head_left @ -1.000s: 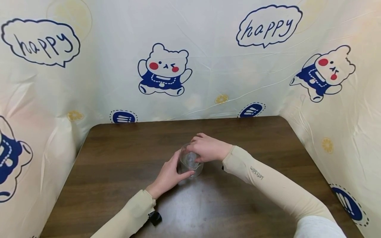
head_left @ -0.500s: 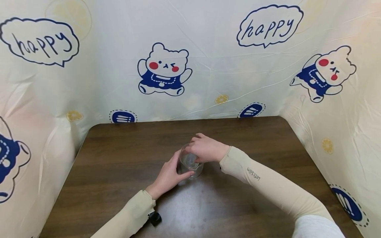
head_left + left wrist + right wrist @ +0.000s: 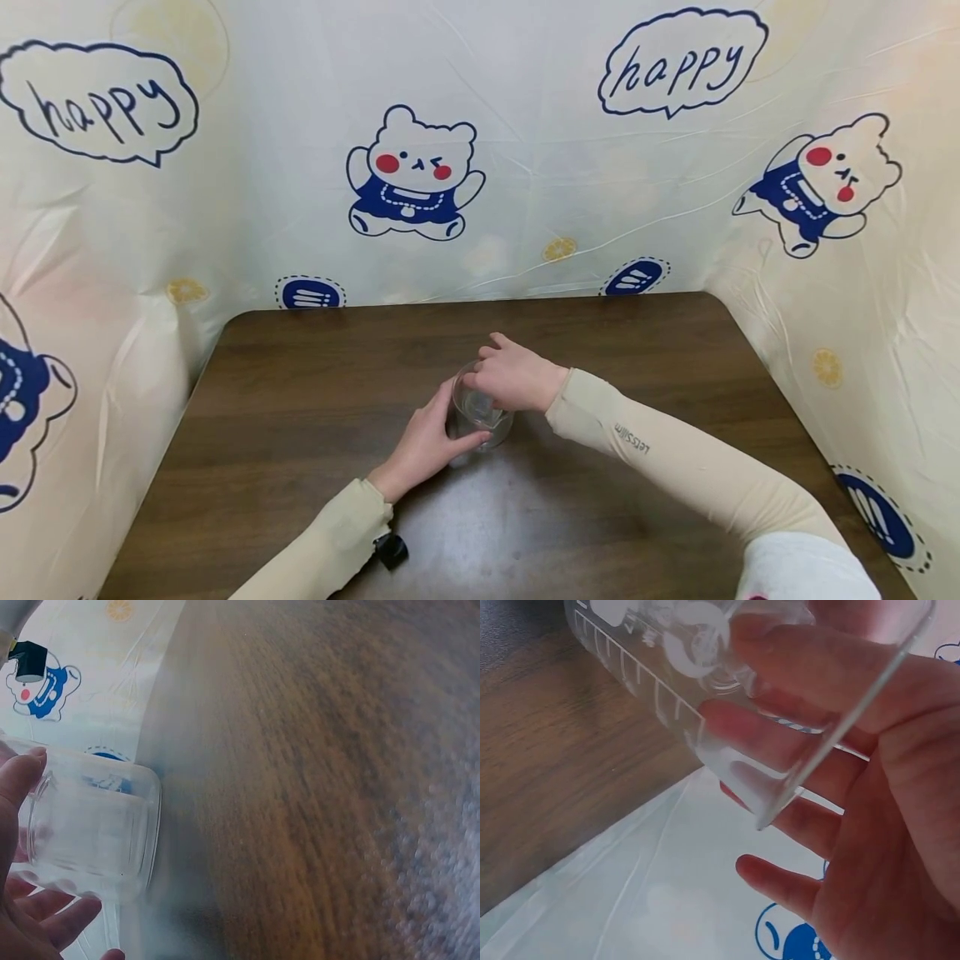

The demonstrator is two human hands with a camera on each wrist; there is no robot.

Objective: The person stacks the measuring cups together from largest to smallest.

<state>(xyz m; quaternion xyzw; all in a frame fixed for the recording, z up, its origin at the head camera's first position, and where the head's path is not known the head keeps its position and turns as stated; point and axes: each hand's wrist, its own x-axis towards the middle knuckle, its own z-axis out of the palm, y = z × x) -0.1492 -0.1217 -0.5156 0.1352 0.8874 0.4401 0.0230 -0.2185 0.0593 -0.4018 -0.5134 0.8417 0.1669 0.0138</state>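
Note:
A clear glass beaker (image 3: pixel 474 433) with a white printed scale stands upright on the dark wooden table (image 3: pixel 300 383). My left hand (image 3: pixel 427 437) grips it round the near left side, thumb in front and fingers behind. A smaller clear glass vessel (image 3: pixel 86 832) shows through the beaker's wall in the left wrist view. From above, my right hand (image 3: pixel 517 375) reaches over the rim into the beaker. In the right wrist view the thumb (image 3: pixel 802 667) and forefinger are inside and pinch the small vessel, whose exact shape is blurred by the glass; the other fingers spread out.
A pale printed curtain (image 3: pixel 525 167) with bears and "happy" bubbles rises behind the table and along both sides. A black wrist camera (image 3: pixel 391 551) hangs at the left cuff. The table's far edge lies a short way beyond the beaker.
My right hand and forearm have shifted slightly to the left over the beaker. The left hand and the beaker have stayed in place.

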